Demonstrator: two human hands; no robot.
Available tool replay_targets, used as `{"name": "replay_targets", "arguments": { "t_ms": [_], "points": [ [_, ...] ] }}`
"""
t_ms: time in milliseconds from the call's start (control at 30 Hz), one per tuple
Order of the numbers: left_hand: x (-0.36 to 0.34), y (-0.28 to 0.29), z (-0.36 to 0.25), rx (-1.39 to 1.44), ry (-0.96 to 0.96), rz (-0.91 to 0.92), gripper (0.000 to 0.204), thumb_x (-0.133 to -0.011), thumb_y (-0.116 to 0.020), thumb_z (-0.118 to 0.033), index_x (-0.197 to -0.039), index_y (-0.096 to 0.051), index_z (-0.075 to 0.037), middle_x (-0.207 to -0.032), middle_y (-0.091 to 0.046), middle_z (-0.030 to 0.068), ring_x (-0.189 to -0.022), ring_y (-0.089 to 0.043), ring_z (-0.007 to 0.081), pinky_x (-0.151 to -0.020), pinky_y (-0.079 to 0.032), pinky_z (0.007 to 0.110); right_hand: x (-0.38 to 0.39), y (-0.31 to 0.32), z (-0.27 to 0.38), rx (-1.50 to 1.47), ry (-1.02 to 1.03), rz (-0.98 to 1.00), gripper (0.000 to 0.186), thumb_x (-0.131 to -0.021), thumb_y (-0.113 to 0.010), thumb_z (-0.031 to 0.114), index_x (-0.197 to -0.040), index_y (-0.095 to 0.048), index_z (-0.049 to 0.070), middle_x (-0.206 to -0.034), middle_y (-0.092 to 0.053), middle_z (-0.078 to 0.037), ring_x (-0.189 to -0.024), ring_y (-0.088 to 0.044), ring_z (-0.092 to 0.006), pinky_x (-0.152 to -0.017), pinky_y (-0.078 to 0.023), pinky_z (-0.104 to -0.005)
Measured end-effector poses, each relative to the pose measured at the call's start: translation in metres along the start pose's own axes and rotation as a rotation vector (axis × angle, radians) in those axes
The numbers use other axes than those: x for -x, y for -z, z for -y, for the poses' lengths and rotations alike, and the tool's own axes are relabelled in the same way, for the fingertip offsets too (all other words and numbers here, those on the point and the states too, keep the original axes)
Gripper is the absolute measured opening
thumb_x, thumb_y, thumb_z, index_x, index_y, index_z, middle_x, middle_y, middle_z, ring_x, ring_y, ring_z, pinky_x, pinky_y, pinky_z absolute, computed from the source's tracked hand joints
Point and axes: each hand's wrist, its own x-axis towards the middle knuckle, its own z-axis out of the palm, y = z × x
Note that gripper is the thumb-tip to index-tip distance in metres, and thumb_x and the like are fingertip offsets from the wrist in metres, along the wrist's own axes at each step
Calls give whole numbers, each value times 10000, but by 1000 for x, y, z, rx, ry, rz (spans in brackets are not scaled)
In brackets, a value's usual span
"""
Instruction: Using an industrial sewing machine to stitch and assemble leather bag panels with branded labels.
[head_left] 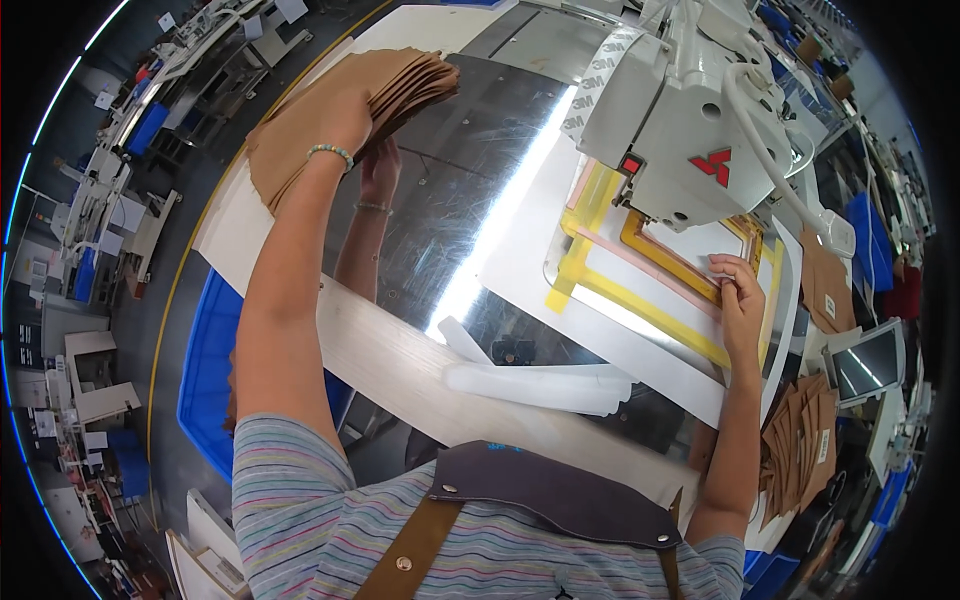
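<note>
At left, a fanned stack of brown pieces (385,75) is overlapped by the left hand (345,122) above the metal desk (455,190); whether its hidden fingers are closed cannot be told. White strips (540,385) are laid nearer. Under the sewing machine head (670,140), an amber frame (670,266) is held at its near-right edge by the right hand's (740,298) narrowed fingers.

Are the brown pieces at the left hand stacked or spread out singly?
Stacked, slightly fanned: many layered edges show along the right side of the brown pieces at the left hand.
</note>
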Motion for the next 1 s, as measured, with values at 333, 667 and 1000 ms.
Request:
{"name": "replay_targets", "arguments": {
  "t_ms": [333,667,1000],
  "points": [
    [-19,1,21,454,343,261,295,-1009,-663,-216,-1193,-796,-29,-1074,-793,205,-964,-761,330,-897,-577,424,4,1,-10,-17,-23,-20,220,-962,-514,-70,-1018,-723,-32,-1187,-719,-101,-1088,-651,-178,-945,-495,-288],
    [-28,7,16,-84,-82,331,258,-973,-696,-201,-1158,-801,-55,-1174,-771,170,-1061,-739,300,-939,-565,407,0,-3,-1,41,6,14,199,-961,-530,-64,-991,-727,-51,-1147,-728,-117,-1058,-674,-208,-944,-510,-304],
    [-25,0,25,634,467,-59,240,-980,-733,-250,-1061,-800,-34,-934,-778,181,-823,-754,291,-775,-564,393,5,0,2,50,32,-8,197,-949,-536,-79,-995,-725,-52,-1122,-737,-132,-1053,-690,-227,-950,-524,-318]
  ]
}}
